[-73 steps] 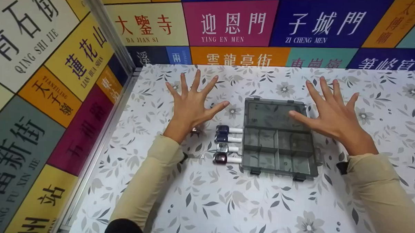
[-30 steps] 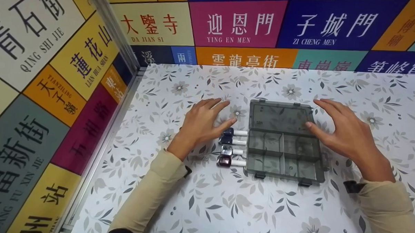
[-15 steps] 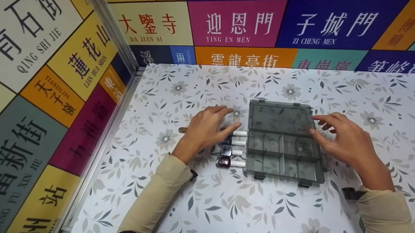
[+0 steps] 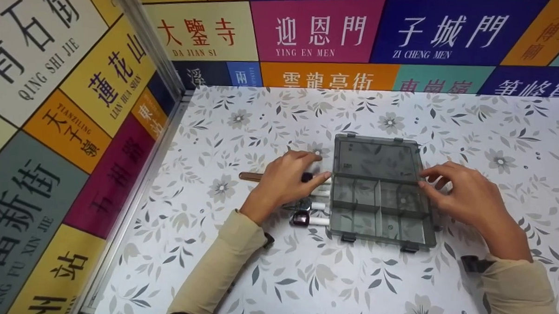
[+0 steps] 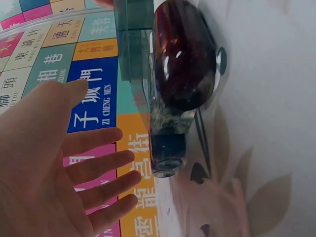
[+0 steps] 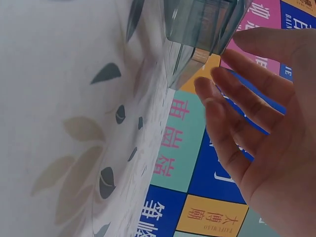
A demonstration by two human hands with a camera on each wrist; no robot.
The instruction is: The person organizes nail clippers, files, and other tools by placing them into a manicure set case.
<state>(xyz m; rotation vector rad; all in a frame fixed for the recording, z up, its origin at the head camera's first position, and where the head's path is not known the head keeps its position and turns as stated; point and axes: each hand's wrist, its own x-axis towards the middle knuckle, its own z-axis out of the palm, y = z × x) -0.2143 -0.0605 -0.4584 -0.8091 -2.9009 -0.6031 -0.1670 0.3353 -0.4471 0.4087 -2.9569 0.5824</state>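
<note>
My left hand (image 4: 285,181) hovers with fingers extended over a row of several nail polish bottles, covering the upper ones in the head view. The nearest bottle is dark red (image 4: 300,218), with its white cap pointing at the box; the left wrist view shows that dark red bottle (image 5: 185,54) large beside the hand, which holds nothing. A translucent grey compartment box (image 4: 379,208) lies with its lid (image 4: 377,158) folded back. At the box's right edge is my right hand (image 4: 466,196), fingers loosely bent, thumb and index fingertips right at the rim (image 6: 222,47).
A flat brown stick with a rounded end (image 4: 250,176) sticks out left of the left hand. A patterned cloth (image 4: 386,291) covers the table. Colourful sign-covered walls (image 4: 321,33) stand at the back and left.
Both hands came down from a raised, spread pose. The left moved right and nearer over the bottles, uncovering the brown stick; the right lowered to the box's right edge, its fingers bending.
</note>
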